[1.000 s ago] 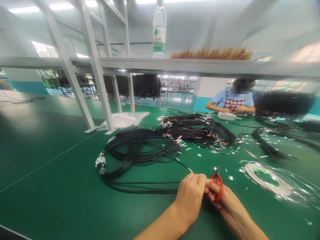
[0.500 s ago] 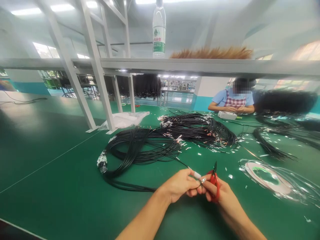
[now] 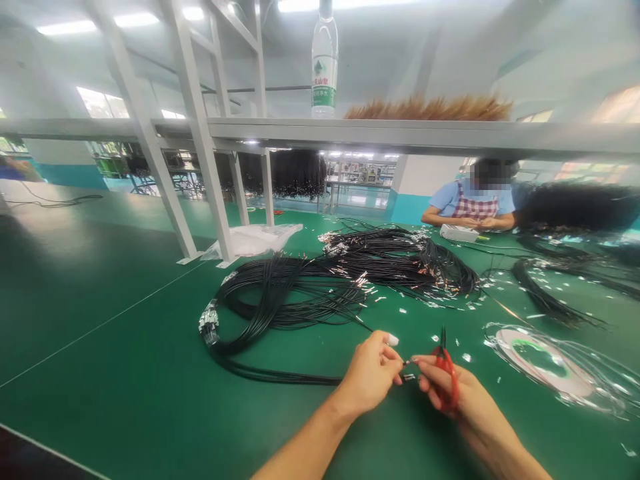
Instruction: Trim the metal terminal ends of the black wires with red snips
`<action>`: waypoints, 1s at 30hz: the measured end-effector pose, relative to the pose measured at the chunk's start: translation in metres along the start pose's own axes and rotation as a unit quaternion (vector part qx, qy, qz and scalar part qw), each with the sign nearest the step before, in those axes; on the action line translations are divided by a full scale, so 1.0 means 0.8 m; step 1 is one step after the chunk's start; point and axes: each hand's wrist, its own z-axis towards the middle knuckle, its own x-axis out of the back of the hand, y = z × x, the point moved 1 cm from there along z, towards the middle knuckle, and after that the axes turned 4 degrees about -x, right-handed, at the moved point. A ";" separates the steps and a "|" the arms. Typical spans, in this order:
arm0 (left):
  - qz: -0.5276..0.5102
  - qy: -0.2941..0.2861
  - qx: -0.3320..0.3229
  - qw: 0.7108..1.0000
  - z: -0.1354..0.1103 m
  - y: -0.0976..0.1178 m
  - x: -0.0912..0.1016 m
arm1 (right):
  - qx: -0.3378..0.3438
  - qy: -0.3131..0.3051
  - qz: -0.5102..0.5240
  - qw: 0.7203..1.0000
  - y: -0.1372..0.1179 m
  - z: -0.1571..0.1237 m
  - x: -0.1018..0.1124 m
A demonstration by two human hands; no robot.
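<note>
My left hand [image 3: 373, 372] is closed in a pinch on the end of a thin black wire [image 3: 280, 377] that trails left over the green table [image 3: 115, 373]. My right hand [image 3: 453, 390] is closed round small red-handled scissors [image 3: 447, 373], blades pointing up, and its fingertips meet the left hand's at a small metal terminal [image 3: 409, 363]. Both hands hover low over the table's near part. A looped bundle of black wires [image 3: 280, 300] with metal ends lies just beyond them.
A second black wire pile [image 3: 400, 257] and scattered metal scraps lie further back. A reel with clear strip [image 3: 543, 357] sits at the right. White frame legs [image 3: 200, 133] carry a shelf with a water bottle [image 3: 324, 60]. A person [image 3: 475, 200] works opposite.
Both hands have shifted slightly, with the fingertips now pinching together at the terminal. The wire's white-tipped end no longer sticks up between them. The view has drifted a little.
</note>
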 end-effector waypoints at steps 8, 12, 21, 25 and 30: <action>-0.071 -0.008 0.041 0.997 -0.002 0.007 0.005 | -0.016 -0.058 0.098 0.993 0.010 -0.008 -0.031; -0.005 -0.001 0.024 1.000 -0.002 0.002 0.005 | -0.002 -0.041 0.098 0.994 0.013 -0.006 -0.030; -0.054 -0.019 0.028 0.998 -0.004 0.010 0.010 | 0.000 -0.031 0.145 0.989 0.003 -0.012 -0.027; -0.202 -0.187 0.112 0.955 -0.007 0.027 0.026 | 0.015 -0.120 0.171 0.978 -0.004 -0.019 -0.028; -0.159 -0.093 0.062 0.981 -0.003 0.023 0.022 | 0.005 -0.081 0.160 0.984 0.002 -0.014 -0.027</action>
